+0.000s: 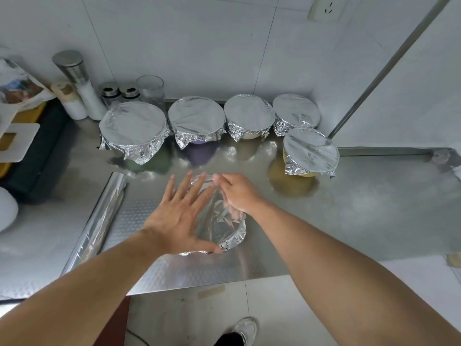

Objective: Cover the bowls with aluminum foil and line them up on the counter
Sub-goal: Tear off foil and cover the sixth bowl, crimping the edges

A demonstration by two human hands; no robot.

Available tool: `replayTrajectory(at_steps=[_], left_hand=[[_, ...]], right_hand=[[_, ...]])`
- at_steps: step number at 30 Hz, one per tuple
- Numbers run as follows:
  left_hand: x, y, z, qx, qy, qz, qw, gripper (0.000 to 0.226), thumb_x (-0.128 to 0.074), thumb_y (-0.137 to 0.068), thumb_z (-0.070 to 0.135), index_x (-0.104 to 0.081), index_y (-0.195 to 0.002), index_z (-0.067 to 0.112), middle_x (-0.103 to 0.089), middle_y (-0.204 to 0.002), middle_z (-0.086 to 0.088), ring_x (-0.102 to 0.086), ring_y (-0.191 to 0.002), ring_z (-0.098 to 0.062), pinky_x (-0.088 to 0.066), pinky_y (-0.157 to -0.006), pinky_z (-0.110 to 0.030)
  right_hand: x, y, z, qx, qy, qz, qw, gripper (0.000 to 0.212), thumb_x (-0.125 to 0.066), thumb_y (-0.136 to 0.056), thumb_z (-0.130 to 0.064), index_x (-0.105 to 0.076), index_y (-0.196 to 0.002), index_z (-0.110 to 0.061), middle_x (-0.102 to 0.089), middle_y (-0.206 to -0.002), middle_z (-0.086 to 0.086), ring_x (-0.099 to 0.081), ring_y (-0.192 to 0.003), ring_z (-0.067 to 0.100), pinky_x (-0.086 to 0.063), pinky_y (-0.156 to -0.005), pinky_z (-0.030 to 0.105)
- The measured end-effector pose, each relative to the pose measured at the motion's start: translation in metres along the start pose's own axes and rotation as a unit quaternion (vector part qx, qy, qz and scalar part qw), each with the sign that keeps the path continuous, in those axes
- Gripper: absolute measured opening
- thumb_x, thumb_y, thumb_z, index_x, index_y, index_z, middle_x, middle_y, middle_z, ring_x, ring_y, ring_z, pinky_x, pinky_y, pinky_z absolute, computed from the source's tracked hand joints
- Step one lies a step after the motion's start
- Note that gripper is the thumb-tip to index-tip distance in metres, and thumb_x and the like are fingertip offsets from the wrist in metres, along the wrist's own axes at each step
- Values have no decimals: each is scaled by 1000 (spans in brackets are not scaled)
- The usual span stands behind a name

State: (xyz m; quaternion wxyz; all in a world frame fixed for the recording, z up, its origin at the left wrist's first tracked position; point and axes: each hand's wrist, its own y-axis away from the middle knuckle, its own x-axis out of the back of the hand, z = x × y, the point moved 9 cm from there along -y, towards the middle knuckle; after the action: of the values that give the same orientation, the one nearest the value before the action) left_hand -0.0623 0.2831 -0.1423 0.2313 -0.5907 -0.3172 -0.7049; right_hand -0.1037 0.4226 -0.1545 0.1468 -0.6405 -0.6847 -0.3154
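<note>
Five foil-covered bowls (pixel 197 123) at wall | left hand (pixel 179 216) flat, fingers spread, right hand (pixel 237 193) pressing on foil (pixel 224 228) over near bowl, apparently | foil roll (pixel 104 213) left on surface (pixel 349 208)

Six foil-covered bowls (pixel 133 128) – two hands (pixel 179 216), one foil roll (pixel 104 216).

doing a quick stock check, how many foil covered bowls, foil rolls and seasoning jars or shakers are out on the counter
foil-covered bowls: 6, five at the back, one under the hands
foil roll: 1
jars and shakers: 5
total: 12
</note>
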Motion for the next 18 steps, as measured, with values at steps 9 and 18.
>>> replayTrajectory(at_steps=[9,18], left_hand=[[-13,3,15,-1,-33,-1,999,134,-12,-67,106,25,-156,13,27,-167,-8,31,-152,-35,10,-121,-66],[-14,5,13,42,-19,5,999,135,-7,-64,107,17,-158,13,19,-169,-12,26,-152,-41,6,-119,-70]], right_hand=[[-4,-6,-5,42,19,83,995,51,-41,-109,-38,-42,-59,-26,-45,-54,-5,-47,-60,21,-35,-62,34],[-14,20,22,-16,-139,141,980,40,-42,-108,-36,-70,-124,-13,-74,-117,1,-66,-110,17,-49,-99,33]])
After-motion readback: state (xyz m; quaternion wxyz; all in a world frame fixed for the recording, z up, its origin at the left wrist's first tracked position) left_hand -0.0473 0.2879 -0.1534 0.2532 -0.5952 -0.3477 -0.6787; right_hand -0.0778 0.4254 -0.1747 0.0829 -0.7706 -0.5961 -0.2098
